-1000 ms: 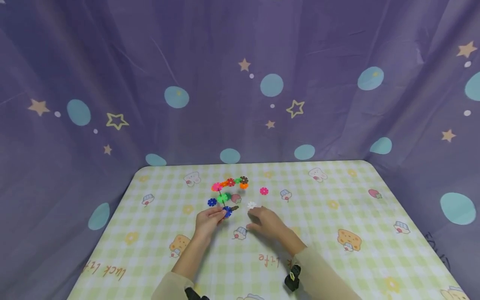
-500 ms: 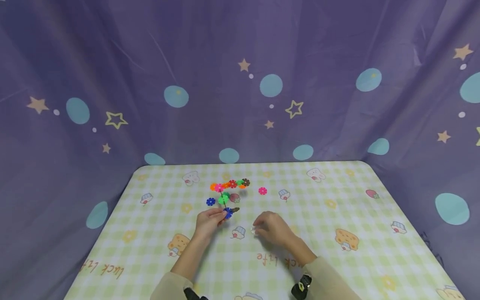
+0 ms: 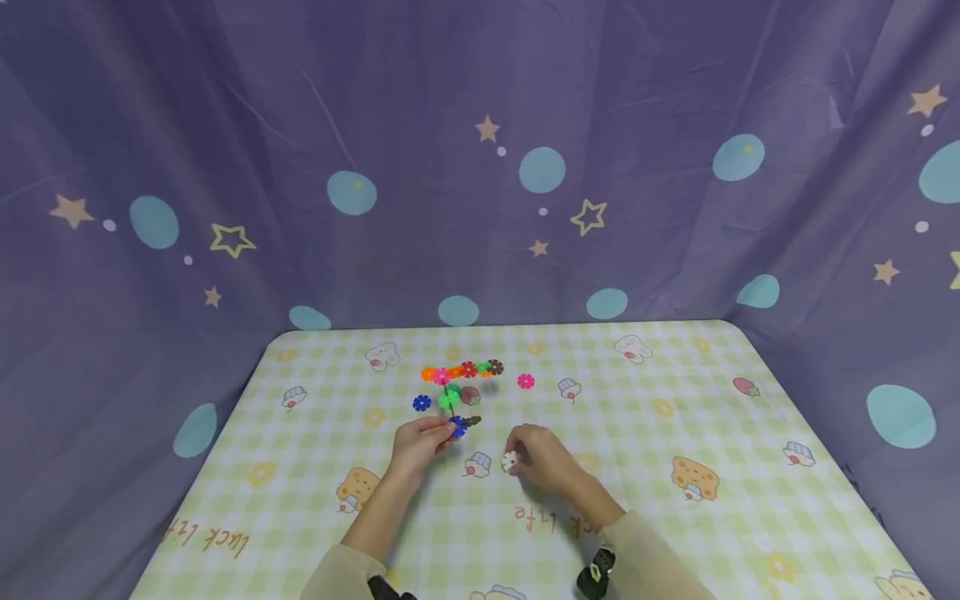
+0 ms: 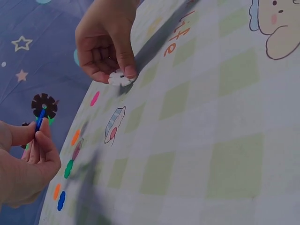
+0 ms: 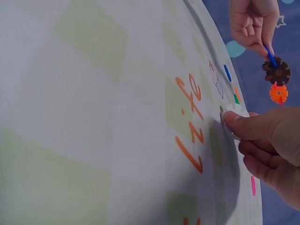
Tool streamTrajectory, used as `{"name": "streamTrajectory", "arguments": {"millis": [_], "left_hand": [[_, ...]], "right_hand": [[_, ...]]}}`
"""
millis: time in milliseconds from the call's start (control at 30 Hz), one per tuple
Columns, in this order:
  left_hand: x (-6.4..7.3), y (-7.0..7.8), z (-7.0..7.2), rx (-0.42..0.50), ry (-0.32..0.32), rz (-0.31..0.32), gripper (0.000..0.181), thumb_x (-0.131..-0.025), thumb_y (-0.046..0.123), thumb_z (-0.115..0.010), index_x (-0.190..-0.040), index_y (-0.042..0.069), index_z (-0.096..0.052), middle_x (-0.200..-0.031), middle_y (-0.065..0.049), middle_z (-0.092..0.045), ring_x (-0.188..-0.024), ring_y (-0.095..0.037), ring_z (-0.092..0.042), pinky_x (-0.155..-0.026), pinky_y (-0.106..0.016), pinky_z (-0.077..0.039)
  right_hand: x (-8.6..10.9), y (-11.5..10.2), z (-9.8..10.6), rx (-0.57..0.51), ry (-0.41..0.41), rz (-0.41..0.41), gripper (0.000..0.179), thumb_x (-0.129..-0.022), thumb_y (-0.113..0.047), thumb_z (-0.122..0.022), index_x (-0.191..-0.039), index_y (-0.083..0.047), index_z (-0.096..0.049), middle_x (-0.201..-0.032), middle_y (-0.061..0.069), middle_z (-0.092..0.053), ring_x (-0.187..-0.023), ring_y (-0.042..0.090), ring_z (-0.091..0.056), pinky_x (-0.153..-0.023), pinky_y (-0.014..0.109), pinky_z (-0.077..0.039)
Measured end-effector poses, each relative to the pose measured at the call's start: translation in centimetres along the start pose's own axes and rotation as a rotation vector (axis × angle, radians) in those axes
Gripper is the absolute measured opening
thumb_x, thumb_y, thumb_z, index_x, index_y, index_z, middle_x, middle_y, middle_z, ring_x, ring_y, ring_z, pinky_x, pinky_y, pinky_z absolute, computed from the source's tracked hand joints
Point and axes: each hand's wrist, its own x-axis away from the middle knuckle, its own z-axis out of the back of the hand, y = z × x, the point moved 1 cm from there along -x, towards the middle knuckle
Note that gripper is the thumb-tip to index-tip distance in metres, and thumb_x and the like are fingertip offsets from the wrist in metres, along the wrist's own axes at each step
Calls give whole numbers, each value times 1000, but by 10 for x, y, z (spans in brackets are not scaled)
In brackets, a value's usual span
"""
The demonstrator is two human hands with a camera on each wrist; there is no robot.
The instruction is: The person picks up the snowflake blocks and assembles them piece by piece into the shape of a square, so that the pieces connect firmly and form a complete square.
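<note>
Being pinched in the right grip [image 3: 543, 457], a white disc [image 3: 510, 461] has just been drawn nearer over the bench [image 3: 750, 467]; by the left grip [image 3: 417, 444], a disc chain [image 3: 468, 369] is pinched at its blue disc [image 3: 458, 427]. Both grips being loaded, assembly seems under way.

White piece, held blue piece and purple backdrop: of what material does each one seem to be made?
White piece: probably moulded plastic, smooth-looking, judging by its thin, evenly notched disc shape.
Held blue piece: likely smooth plastic too; edge-on, it looks thin and stiff.
Backdrop: apparently fabric, perhaps with slight sheen, since it hangs in soft folds.
</note>
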Motion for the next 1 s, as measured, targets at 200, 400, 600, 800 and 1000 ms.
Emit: {"name": "streamTrajectory", "arguments": {"millis": [200,400,600,800,1000], "left_hand": [[0,-2,-1,-36,-48,7,30,-90,6,-64,-115,-10,-61,-100,-18,-72,-72,-6,-64,-74,-26,-59],[3,-1,-3,-40,-77,14,29,-91,3,-62,-115,-12,-61,-98,-18,-73,-70,-6,-65,-73,-25,-59],[6,1,-2,-31,-85,21,31,-90,5,-64,-116,-11,-61,-97,-17,-73,-70,-6,-66,-70,-23,-59],[6,3,-3,-46,-82,41,31,-90,8,-66,-116,-9,-63,-94,-13,-73,-70,-6,-66,-68,-20,-58],[5,3,-4,-43,-79,44,30,-89,7,-66,-114,-9,-64,-91,-11,-73,-69,-7,-64,-64,-17,-56]], "right_hand": [[2,-3,2,-163,6,-101,15,-76,-9,-79,-85,-13,-68,-68,-5,-61,-59,3,-47,-54,16,-42],[-3,-2,7,-496,105,-281,9,-77,-2,-76,-86,-1,-72,-69,10,-71,-56,9,-63,-54,20,-54],[-9,-12,18,-871,132,-434,21,-81,8,-69,-100,15,-65,-78,25,-72,-63,24,-73,-66,39,-61],[-14,-15,19,-984,157,-556,29,-80,4,-71,-106,13,-64,-77,21,-73,-61,21,-72,-64,37,-61],[-17,-13,13,-1090,175,-666,34,-84,-5,-71,-113,10,-63,-79,16,-74,-62,15,-71,-63,30,-61]]}}
